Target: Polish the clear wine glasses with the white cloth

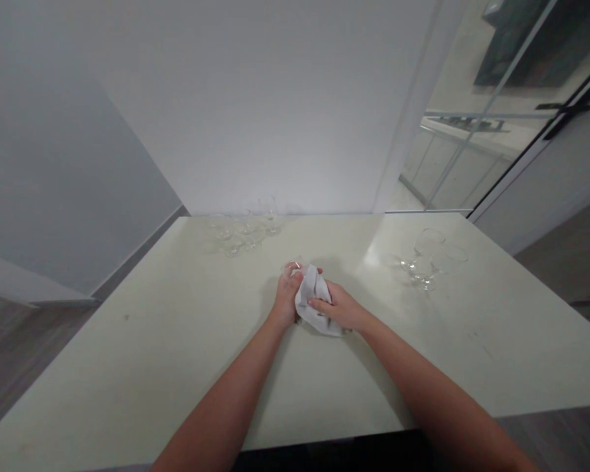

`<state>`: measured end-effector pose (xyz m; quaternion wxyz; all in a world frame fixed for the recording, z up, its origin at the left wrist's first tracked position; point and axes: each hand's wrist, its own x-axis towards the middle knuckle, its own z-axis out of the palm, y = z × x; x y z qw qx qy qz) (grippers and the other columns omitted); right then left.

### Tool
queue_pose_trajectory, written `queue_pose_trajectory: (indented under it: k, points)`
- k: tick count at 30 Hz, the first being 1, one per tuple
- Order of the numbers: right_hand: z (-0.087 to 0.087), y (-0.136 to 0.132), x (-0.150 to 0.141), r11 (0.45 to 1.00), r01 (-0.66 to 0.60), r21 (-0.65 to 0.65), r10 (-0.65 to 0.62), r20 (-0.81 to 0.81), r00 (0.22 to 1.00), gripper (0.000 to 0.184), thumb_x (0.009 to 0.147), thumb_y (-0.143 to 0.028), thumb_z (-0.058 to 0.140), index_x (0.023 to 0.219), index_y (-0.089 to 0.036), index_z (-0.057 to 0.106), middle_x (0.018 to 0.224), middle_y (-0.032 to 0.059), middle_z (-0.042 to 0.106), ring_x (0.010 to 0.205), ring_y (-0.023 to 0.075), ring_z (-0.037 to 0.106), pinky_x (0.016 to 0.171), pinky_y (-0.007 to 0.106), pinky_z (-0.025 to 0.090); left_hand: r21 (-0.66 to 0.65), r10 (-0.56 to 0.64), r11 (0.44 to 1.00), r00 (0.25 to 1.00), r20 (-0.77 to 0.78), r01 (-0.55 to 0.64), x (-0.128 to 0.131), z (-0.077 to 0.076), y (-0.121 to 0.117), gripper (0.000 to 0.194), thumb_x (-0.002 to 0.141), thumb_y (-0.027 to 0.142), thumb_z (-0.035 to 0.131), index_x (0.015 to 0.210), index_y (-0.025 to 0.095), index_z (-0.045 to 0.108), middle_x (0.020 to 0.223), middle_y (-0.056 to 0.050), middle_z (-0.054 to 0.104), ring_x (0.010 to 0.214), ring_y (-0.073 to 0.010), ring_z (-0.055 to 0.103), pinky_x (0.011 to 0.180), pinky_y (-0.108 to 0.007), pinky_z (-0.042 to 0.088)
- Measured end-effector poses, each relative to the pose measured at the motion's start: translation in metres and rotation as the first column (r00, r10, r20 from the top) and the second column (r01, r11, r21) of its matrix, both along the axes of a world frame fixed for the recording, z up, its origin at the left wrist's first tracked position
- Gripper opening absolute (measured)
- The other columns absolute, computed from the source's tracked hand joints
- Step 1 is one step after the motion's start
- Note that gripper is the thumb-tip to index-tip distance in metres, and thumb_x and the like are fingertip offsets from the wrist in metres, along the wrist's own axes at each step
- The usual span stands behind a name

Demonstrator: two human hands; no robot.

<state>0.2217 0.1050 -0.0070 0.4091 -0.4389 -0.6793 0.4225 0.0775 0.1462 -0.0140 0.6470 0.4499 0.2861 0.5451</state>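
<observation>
My left hand point(286, 296) is closed around a clear glass point(292, 267) whose rim shows just above my fingers. My right hand point(338, 308) presses a crumpled white cloth point(313, 298) against that glass, fingers wrapped over the fabric. Both hands meet above the middle of the pale table point(177, 354). Most of the glass is hidden by the cloth and my fingers.
Several clear stemmed glasses point(243, 229) stand at the table's far edge by the white wall. Another small cluster of glasses point(430, 259) sits at the right. A glass door and a dark-handled panel are at the far right; wood floor lies on both sides.
</observation>
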Motion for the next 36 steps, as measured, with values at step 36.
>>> queue_pose_trajectory:
  k: [36]
  points:
    - [0.016,-0.002,0.025,0.917,0.104,0.385,-0.233,0.307,0.923,0.059,0.069,-0.003,0.047,0.124,-0.02,0.059,0.121,0.008,0.067,0.107,0.024,0.063,0.095,0.036,0.047,0.237,0.336,0.912,0.941,0.029,-0.333,-0.001,0.01,0.003,0.054,0.081,0.061,0.064,0.113,0.021,0.048,0.092,-0.005,0.069,0.085,-0.019,0.07,0.073,-0.028,0.052]
